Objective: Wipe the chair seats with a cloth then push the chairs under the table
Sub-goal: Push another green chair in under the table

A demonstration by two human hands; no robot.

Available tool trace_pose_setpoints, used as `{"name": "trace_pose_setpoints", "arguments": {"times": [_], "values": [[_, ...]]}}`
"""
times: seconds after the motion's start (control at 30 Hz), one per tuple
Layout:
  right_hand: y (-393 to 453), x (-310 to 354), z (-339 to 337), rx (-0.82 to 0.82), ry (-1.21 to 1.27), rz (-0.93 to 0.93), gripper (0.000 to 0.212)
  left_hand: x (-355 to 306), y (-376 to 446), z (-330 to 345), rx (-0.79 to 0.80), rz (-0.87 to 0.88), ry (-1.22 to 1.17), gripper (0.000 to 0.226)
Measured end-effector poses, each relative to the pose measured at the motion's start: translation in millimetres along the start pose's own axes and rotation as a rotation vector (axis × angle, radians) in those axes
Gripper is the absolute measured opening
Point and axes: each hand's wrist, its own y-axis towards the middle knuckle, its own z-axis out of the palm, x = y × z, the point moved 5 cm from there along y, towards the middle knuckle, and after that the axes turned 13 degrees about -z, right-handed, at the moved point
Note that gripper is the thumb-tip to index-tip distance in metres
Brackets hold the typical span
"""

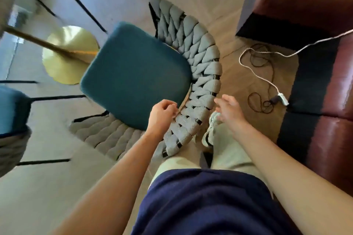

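Both hands hovered at the woven backrest [198, 74] of the teal-seated chair [137, 74], left hand [162, 114] loosely curled, holding nothing, right hand [229, 110] spread open; no cloth showed. The chair stood beside the table's gold base [66, 57]. Pushing well likely meant gripping the back evenly on both sides, sliding it straight
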Motion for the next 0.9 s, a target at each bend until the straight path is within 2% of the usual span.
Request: {"name": "trace_pose_setpoints", "arguments": {"times": [0.1,0.2,0.23,0.43,0.57,0.63,0.73,0.8,0.9], "values": [[29,15,8,0.066,-0.092,-0.005,0.037,17,4,-13,-0.130,-0.110,-0.188,0.016],[57,24,9,0.164,-0.203,0.009,0.063,39,-1,-18,-0.242,-0.222,-0.372,0.014],[66,26,9,0.197,-0.222,0.016,0.064,49,-5,-18,-0.293,-0.262,-0.437,0.014],[107,34,-1,0.295,-0.299,0.044,0.056,122,-48,10,-0.611,-0.492,-0.846,0.016],[118,38,-1,0.313,-0.324,0.062,0.047,181,-70,40,-0.811,-0.724,-1.098,0.013],[124,39,3,0.331,-0.310,0.075,0.045,188,-71,55,-0.774,-0.770,-1.255,0.020],[130,38,14,0.354,-0.240,0.127,0.052,173,-48,72,-0.491,-0.726,-1.484,0.041],[136,36,23,0.386,-0.177,0.189,0.069,160,-32,75,-0.363,-0.678,-1.645,0.046],[162,22,31,0.366,-0.138,0.267,0.090,147,-12,72,-0.272,-0.644,-1.904,0.049]]}}
